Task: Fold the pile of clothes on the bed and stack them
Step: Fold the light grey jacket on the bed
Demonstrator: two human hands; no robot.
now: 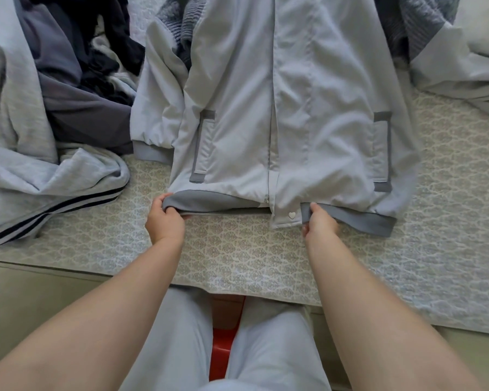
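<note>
Here the bed point(237, 258), covered in a pale patterned spread, fills most of the view from the head camera. On it lies a light grey jacket point(251, 108), front up and spread lengthwise away from the person, its closed front running up the middle and a dark-trimmed pocket on each side. To the left sits the pile of clothes point(68, 80): dark grey and black garments heaped together, with a light grey piece bearing dark stripes point(54, 210) trailing toward the bed's near edge. Behind the jacket's upper part a grey knitted garment point(181, 26) shows, and more pale fabric point(463, 66) lies at the far right.

The jacket's darker grey hem band point(364, 218) is its nearest edge, and both hands hold it there, so the whole garment stretches away beyond the grip. The left hand point(164, 218) has its fingers curled round the hem's left corner, which is turned up slightly. The right hand point(319, 221) pinches the band just right of the front opening, beside a small white heart-shaped button point(292, 215).
</note>
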